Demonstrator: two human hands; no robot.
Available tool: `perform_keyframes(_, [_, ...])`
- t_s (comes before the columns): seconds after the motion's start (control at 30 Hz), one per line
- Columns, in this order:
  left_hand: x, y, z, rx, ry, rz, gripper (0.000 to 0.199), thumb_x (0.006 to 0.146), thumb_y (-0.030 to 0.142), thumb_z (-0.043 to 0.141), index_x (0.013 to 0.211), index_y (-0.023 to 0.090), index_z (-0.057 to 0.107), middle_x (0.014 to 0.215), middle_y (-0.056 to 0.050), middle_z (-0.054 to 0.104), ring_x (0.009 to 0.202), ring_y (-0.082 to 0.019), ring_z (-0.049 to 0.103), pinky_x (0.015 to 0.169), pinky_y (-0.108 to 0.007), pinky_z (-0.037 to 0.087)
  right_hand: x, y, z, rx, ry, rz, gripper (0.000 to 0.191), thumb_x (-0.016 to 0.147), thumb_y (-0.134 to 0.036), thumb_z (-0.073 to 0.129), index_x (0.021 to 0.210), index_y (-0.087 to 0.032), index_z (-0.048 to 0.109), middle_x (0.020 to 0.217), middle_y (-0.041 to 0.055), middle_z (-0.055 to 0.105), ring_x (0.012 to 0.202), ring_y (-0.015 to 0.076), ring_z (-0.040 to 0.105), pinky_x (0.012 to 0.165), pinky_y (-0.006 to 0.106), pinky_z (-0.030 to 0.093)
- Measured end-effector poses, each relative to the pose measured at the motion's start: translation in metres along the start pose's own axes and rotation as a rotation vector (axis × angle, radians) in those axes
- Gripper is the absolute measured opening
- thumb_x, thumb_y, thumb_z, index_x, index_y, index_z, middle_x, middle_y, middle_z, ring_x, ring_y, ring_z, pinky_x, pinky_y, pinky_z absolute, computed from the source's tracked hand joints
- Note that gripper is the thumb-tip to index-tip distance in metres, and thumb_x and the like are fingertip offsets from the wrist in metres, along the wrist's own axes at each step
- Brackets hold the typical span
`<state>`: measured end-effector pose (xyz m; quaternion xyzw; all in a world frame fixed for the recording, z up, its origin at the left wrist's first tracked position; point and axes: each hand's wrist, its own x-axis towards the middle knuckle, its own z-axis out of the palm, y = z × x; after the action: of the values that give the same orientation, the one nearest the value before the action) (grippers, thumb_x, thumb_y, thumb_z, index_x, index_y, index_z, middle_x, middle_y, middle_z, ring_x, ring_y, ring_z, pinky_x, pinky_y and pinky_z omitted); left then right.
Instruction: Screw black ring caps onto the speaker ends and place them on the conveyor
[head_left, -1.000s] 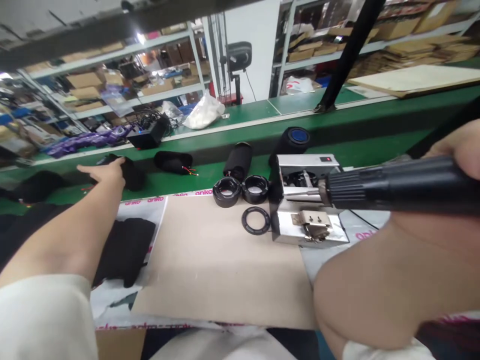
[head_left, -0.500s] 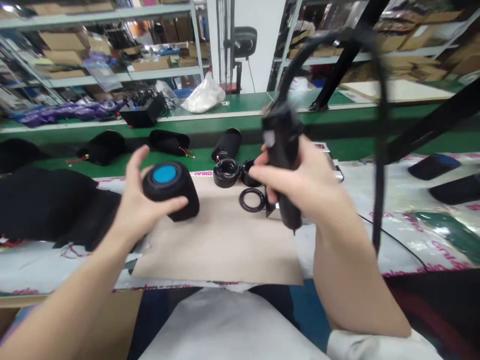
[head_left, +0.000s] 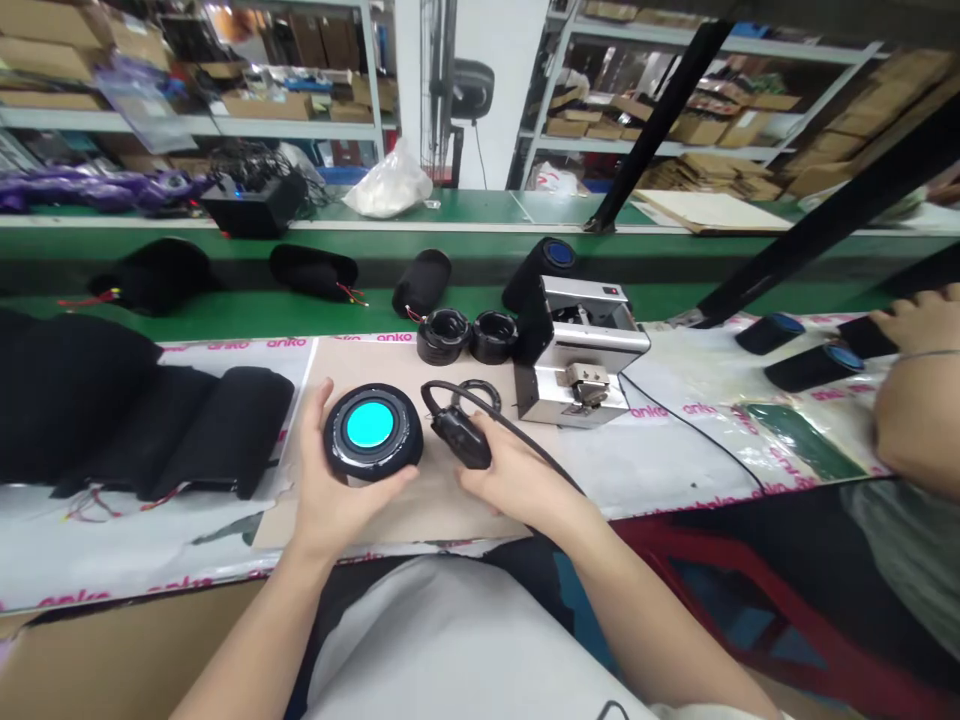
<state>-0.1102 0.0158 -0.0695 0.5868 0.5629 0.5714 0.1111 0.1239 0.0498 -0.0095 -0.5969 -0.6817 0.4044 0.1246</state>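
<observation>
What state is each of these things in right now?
Black cylinder: upright, blue disc up, in the left hand
Corded tool: gripped in the right hand, tilted
Thick black ring: lying beside its twin
Thin ring: flat, partly hidden
Metal machine: standing, red display lit
Black box: blue light on

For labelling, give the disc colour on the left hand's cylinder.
The disc is bright turquoise, in the head view.

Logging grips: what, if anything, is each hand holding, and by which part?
Left hand: the black cylindrical speaker, around its side near the upturned end. Right hand: the corded screwdriver, by its body.
</observation>
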Motion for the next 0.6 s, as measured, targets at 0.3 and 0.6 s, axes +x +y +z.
perform_keyframes(0.3, [-0.009,0.004,-0.013,0.025,0.011,0.005,0.105,0.064,0.038,0.1,0.157,0.028,0.053,0.153,-0.012,0.061,0.136,-0.035,0.066,0.119,-0.048,0.053,0.0,0.015,-0.037,0.125,0.214,0.101,0.03,0.087,-0.04,0.07,0.11,-0.026,0.057,0.079,-0.0045,0.068,0.05,0.0172,0.068,0.052,0.029,0.057])
perform_keyframes(0.6, [-0.011,-0.002,-0.009,0.018,0.007,0.044,0.106,0.064,0.042,0.1,0.156,0.026,0.049,0.153,-0.014,0.058,0.138,-0.036,0.064,0.119,-0.048,0.053,0.006,0.016,-0.042,0.034,0.259,0.025,0.039,0.083,-0.033,0.073,0.121,-0.027,0.063,0.106,-0.0003,0.076,0.072,0.0174,0.071,0.061,0.027,0.051])
